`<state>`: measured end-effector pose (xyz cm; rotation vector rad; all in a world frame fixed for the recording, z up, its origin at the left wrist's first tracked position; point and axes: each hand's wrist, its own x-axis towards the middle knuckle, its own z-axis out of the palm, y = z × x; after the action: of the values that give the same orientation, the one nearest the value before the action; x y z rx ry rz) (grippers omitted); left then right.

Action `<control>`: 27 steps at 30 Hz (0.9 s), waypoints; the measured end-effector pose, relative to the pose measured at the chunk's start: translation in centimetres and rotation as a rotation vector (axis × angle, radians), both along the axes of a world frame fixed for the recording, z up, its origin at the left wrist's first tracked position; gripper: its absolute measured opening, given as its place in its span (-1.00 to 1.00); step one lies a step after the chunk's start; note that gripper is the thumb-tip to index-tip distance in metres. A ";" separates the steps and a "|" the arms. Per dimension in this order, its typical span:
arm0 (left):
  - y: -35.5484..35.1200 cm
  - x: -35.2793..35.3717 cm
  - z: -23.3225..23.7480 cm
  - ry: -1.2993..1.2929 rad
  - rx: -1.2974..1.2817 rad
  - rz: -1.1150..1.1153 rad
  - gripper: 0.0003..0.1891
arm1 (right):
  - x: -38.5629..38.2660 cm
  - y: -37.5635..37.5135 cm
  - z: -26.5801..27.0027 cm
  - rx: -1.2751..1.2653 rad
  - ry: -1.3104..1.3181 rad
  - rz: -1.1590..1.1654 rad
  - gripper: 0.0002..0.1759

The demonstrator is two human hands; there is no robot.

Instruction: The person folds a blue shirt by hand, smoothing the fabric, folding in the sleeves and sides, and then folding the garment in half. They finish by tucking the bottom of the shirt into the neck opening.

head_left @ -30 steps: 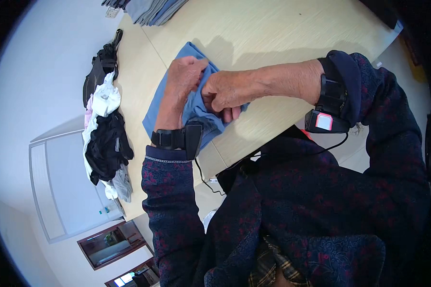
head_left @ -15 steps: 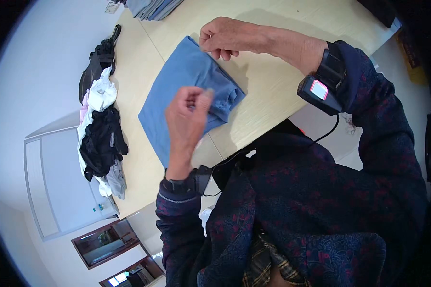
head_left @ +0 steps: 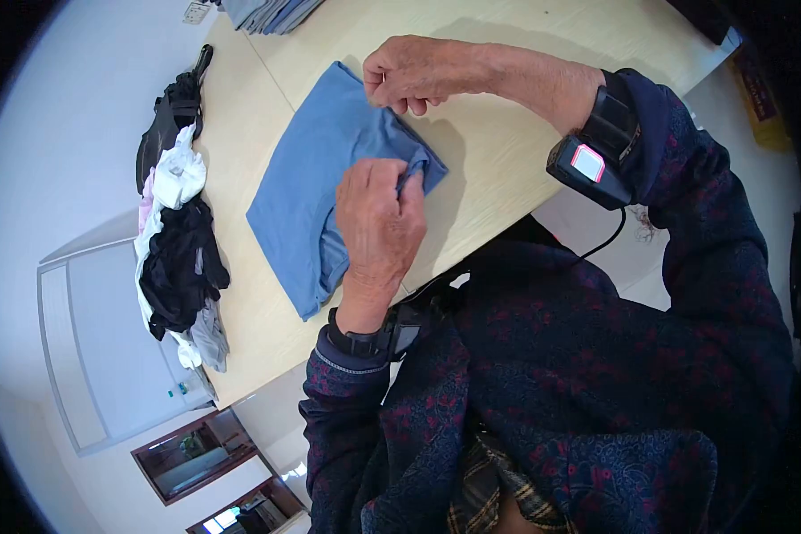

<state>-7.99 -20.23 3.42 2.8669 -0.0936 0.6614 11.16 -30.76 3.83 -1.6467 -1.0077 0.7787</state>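
A folded blue garment (head_left: 298, 178) lies on the pale wooden table; its exact kind cannot be made out. My left hand (head_left: 378, 218) is closed on the garment's near edge, where a bunched fold pokes out past the fingers. Beneath that hand and wrist, part of the cloth is hidden. At the far right edge of the garment, my right hand (head_left: 409, 76) has its thumb and fingers pinched together on the cloth, the fingertips partly covering the spot they grip.
Several folded garments (head_left: 271, 13) are stacked at the table's far end. Along the left edge lie a black garment (head_left: 185, 267), a white cloth (head_left: 180, 173) and a dark bag-like item (head_left: 165, 133). The table's near edge (head_left: 445, 271) runs beside my body.
My left hand has moved right and closed on the garment's near edge, and the loose cloth there is gathered in. My right hand has shifted only slightly.
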 end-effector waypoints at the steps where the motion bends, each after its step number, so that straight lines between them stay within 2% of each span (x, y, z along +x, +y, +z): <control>1: 0.2 0.0 0.2 0.000 -0.051 0.026 -0.84 | 0.0 -0.2 0.4 -0.003 -0.033 0.032 -0.78; 3: 0.5 -0.2 0.7 0.001 -0.152 0.079 -0.89 | -0.1 -0.8 1.2 -0.008 -0.101 0.098 -0.75; 7: 1.1 -0.7 2.1 0.125 -0.519 0.267 -0.86 | -0.4 -0.2 -0.3 0.220 -0.283 0.160 -0.61; 9: 1.9 -0.7 2.1 0.125 -0.589 0.241 -0.83 | -0.5 0.2 -1.2 0.355 -0.404 0.211 -0.55; 12: 1.9 -0.8 2.5 0.160 -0.666 0.263 -0.82 | -2.2 0.0 -0.9 0.326 -0.461 0.244 -0.63; 14: 1.7 -0.9 2.7 0.161 -0.688 0.266 -0.77 | -2.8 0.4 -0.6 0.205 -0.456 0.251 -0.69; 15: 1.5 -1.1 2.7 0.131 -0.670 0.243 -0.72 | -2.9 0.5 -0.4 0.143 -0.454 0.254 -0.72; 17: 0.8 -1.5 2.6 0.070 -0.633 0.195 -0.60 | -2.9 0.3 -0.3 0.185 -0.461 0.215 -0.76; 20: 0.8 -2.5 1.7 0.014 -0.207 0.171 -0.43 | -2.6 0.6 -0.6 0.214 -0.429 0.192 -0.79; 23: 0.2 -2.7 0.9 -0.007 -0.101 0.225 -0.41 | -2.7 0.7 -0.7 0.247 -0.401 0.187 -0.81; 27: 1.4 -2.7 -0.3 -0.066 -0.096 0.269 -0.61 | -2.6 0.6 -0.8 0.264 -0.348 0.172 -0.85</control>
<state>-10.72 -18.83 3.09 2.7900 0.3112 0.7851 8.51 -30.17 3.00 -1.5060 -1.4483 0.4502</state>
